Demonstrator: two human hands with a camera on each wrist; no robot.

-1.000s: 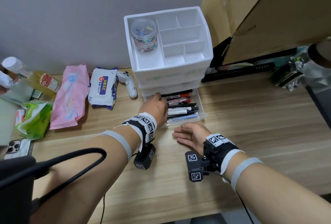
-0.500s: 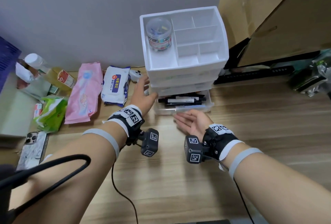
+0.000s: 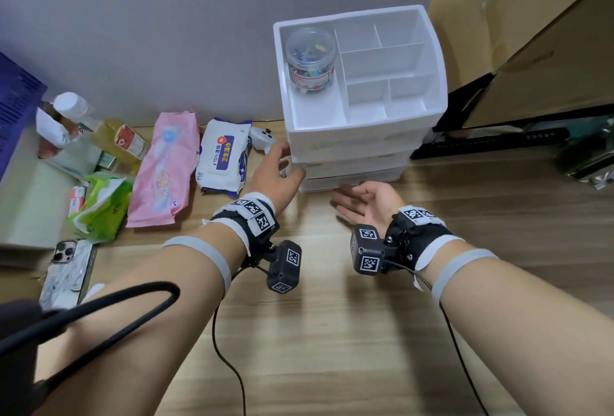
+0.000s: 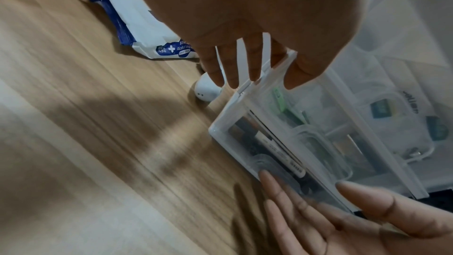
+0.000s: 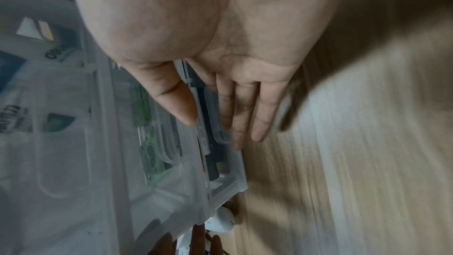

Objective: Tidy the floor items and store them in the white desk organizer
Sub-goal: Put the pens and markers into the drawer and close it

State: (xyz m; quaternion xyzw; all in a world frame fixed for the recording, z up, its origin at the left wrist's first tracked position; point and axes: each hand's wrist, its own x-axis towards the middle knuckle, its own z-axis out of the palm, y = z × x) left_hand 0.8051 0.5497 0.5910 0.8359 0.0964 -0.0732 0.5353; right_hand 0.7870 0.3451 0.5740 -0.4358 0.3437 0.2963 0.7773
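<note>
The white desk organizer (image 3: 352, 141) stands on the wooden floor against the wall. A clear jar of coloured clips (image 3: 310, 59) sits in its top left compartment. My left hand (image 3: 277, 171) braces the organizer's front left corner, fingers straight along the side and thumb on the front. My right hand (image 3: 363, 199) is palm up, and its straight fingertips press on the front of the clear bottom drawer (image 3: 352, 181), which sits pushed in. In the left wrist view, pens (image 4: 277, 146) show through the drawer wall. The right wrist view shows my right hand's fingers (image 5: 245, 108) flat on the drawer (image 5: 220, 162).
Left of the organizer lie a white game controller (image 3: 264, 139), a wipes pack (image 3: 224, 156), a pink pack (image 3: 162, 169), a green tissue pack (image 3: 103, 206), a phone (image 3: 68, 269) and a bottle (image 3: 109, 136). Cardboard boxes (image 3: 531, 33) rise at the right.
The bottom drawer with the pens has gone from pulled out to pushed in. My left hand moved off the drawer to the organizer's left corner. My right hand followed the drawer front inward.
</note>
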